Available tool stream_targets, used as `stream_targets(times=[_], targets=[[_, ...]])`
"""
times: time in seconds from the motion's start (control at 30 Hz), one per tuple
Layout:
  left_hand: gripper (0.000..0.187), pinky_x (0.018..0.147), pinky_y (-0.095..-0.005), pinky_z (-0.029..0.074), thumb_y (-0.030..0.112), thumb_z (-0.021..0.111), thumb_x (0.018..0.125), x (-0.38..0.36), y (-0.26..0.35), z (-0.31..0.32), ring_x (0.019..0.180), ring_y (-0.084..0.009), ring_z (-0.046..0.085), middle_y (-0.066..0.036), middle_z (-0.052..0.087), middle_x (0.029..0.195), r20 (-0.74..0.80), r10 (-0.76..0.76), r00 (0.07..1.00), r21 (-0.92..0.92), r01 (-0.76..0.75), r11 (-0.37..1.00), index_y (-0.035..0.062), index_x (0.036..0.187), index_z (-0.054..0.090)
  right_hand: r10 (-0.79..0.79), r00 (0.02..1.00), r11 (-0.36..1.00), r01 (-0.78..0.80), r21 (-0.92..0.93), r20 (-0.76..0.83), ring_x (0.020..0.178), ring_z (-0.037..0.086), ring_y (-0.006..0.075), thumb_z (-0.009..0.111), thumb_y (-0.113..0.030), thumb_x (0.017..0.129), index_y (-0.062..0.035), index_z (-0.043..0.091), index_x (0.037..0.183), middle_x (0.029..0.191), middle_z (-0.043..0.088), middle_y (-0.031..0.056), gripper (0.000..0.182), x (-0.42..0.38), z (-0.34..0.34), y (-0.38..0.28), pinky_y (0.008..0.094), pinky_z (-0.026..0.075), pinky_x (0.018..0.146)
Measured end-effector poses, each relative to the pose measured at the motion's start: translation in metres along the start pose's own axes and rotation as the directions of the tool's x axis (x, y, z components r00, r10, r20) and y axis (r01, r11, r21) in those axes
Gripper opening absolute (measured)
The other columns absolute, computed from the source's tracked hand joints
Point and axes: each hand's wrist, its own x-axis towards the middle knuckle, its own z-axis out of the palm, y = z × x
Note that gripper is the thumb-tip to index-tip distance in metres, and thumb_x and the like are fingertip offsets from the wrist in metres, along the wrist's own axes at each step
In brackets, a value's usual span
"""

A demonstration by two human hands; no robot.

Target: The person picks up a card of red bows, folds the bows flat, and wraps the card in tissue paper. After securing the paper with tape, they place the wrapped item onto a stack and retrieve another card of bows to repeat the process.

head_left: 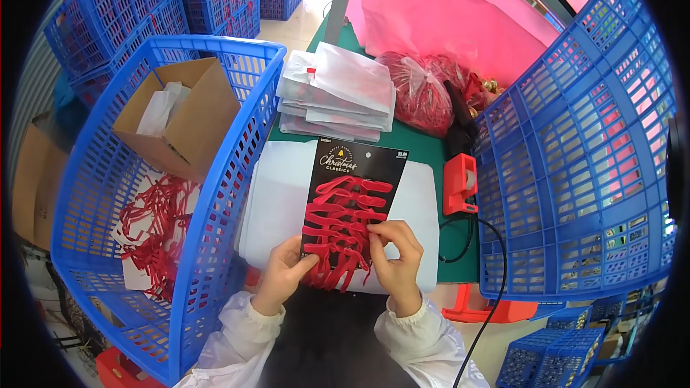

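A black card [384, 165] printed "Christmas Classics" carries several red ribbon bows [334, 221] in a column. My left hand [282, 277] grips the card's lower left edge, thumb on the front. At the lower right, my right hand [397, 264] has thumb and forefinger pinched on a loop of one of the lower bows. Ribbon tails hang past the card's bottom edge. Beneath the card lie white sheets [277, 197] on the green table [463, 262].
A blue crate [188, 273] on the left holds a cardboard box [205, 118] and loose red ribbons [162, 223]. Behind the card are stacked white packets [345, 75] and a bag of red bows [417, 97]. A red tape dispenser [453, 187] and another blue crate [575, 172] stand right.
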Motion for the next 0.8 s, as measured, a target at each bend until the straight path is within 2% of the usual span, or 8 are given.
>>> stream_targets(times=[0.33, 0.43, 0.63, 0.73, 0.8], targets=[[0.026, 0.092, -0.0300, 0.045, -0.006, 0.055, 0.089, -0.001, -0.002, -0.001, 0.102, -0.0147, 0.059, -0.010, 0.065, 0.109, 0.013, -0.009, 1.000, 0.005, 0.009, 1.000, -0.0034, 0.114, 0.057, 0.156, 0.978, 0.988, -0.152, -0.034, 0.141, 0.064, 0.050, 0.0108, 0.071, 0.004, 0.073, 0.0002, 0.065, 0.085, 0.080, 0.058, 0.0059, 0.014, 0.004, -0.005, -0.005, 0.0231, 0.041, 0.059], [0.027, 0.092, -0.0298, 0.045, -0.006, 0.056, 0.089, 0.000, -0.003, -0.002, 0.102, -0.0145, 0.059, -0.009, 0.064, 0.110, 0.008, -0.002, 1.000, 0.001, 0.002, 1.000, -0.0035, 0.115, 0.057, 0.121, 0.988, 0.990, -0.127, 0.062, 0.093, 0.063, 0.054, 0.0124, 0.070, 0.004, 0.074, -0.0002, 0.063, 0.083, 0.076, 0.060, 0.0051, 0.013, 0.003, -0.005, 0.000, 0.0259, 0.044, 0.058], [0.027, 0.093, -0.0296, 0.045, -0.006, 0.055, 0.089, 0.000, -0.004, 0.001, 0.103, -0.0146, 0.059, -0.009, 0.064, 0.110, 0.024, -0.002, 1.000, 0.017, 0.002, 1.000, -0.0038, 0.116, 0.057, 0.263, 0.961, 0.963, -0.257, 0.078, -0.084, 0.063, 0.058, 0.0089, 0.069, 0.001, 0.081, 0.0011, 0.062, 0.088, 0.072, 0.064, 0.0032, 0.010, -0.004, 0.004, 0.000, 0.0233, 0.046, 0.061], [0.026, 0.092, -0.0292, 0.045, -0.005, 0.055, 0.090, 0.000, -0.002, 0.001, 0.102, -0.0145, 0.059, -0.009, 0.064, 0.110, 0.004, 0.000, 1.000, -0.005, 0.000, 1.000, -0.0033, 0.116, 0.057, 0.341, 0.938, 0.927, -0.324, 0.190, -0.063, 0.062, 0.057, 0.0082, 0.069, 0.000, 0.082, 0.0014, 0.064, 0.091, 0.073, 0.064, 0.0043, 0.010, -0.008, 0.003, 0.002, 0.0218, 0.046, 0.060], [0.025, 0.091, -0.0288, 0.045, -0.004, 0.055, 0.090, 0.001, 0.000, 0.002, 0.100, -0.0141, 0.060, -0.009, 0.065, 0.109, -0.019, 0.012, 1.000, -0.023, -0.013, 1.000, -0.0027, 0.115, 0.057, 0.338, 0.941, 0.924, -0.330, 0.191, -0.008, 0.061, 0.057, 0.0075, 0.069, 0.000, 0.082, 0.0017, 0.066, 0.092, 0.073, 0.063, 0.0040, 0.010, -0.013, 0.002, 0.010, 0.0215, 0.045, 0.058]])
